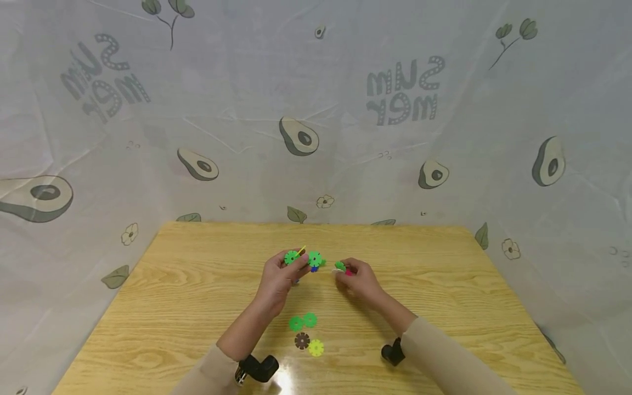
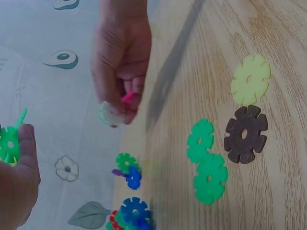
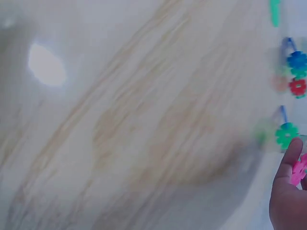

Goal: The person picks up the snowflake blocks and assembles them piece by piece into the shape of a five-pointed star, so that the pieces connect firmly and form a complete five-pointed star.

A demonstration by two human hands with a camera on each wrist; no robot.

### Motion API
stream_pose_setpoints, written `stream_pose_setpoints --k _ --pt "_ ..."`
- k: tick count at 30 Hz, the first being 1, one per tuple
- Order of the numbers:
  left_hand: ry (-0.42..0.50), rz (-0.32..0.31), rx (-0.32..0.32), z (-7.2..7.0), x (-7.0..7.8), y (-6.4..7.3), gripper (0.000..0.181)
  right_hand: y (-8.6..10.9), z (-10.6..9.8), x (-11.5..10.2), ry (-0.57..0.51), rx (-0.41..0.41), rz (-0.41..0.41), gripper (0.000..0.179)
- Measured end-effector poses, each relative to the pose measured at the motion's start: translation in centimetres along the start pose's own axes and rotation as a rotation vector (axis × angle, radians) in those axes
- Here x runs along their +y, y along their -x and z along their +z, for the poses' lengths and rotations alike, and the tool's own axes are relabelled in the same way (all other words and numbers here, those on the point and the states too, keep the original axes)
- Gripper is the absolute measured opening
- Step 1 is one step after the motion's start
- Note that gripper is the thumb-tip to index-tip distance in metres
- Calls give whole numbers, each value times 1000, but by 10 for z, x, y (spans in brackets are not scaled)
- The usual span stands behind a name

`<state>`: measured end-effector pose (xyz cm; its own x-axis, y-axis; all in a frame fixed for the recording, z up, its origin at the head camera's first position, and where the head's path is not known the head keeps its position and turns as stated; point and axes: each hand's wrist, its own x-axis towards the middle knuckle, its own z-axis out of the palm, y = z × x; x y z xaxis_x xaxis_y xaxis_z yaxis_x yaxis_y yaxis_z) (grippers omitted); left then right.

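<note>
My left hand [image 1: 277,281] holds a joined piece of slotted plastic discs, with a green disc [image 1: 291,257] and a thin yellow disc [image 1: 300,250] seen edge-on. Beside its thumb shows another green disc [image 1: 315,259] with blue under it; I cannot tell whether it is held. To the right, my right hand [image 1: 362,281] pinches a small joined piece, with a green disc [image 1: 339,265], a white disc [image 2: 111,115] and a pink disc [image 3: 299,170]. The two hands are apart. Fingers hide parts of both held pieces.
On the wooden table [image 1: 419,263] lie two loose green discs [image 1: 295,323], a brown disc [image 1: 302,340] and a yellow disc [image 1: 316,348]. Joined clusters stand farther back: a green-blue-purple cluster [image 2: 127,165] and a blue-red-green cluster [image 2: 133,211]. A printed curtain [image 1: 316,175] encloses the table.
</note>
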<state>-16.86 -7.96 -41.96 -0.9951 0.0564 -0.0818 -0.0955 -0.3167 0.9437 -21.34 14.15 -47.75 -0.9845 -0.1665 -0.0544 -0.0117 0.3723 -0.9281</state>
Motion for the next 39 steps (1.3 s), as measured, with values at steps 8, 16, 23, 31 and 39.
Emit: stream_pose_setpoints --k 8,16,23,31,39 --pt "-2 -4 17 2 -2 -2 35 9 -3 -20 -207 -26 36 43" --pt "-2 6 28 2 -4 -1 36 21 -6 -39 -407 -138 39 51" --pt "29 2 43 3 -5 -3 36 29 1 -54 -552 -130 36 48" --pt "42 4 53 4 -5 -3 39 32 9 -60 -563 -58 30 42" --pt "14 39 70 6 -5 -3 36 35 14 -66 -631 -39 44 39"
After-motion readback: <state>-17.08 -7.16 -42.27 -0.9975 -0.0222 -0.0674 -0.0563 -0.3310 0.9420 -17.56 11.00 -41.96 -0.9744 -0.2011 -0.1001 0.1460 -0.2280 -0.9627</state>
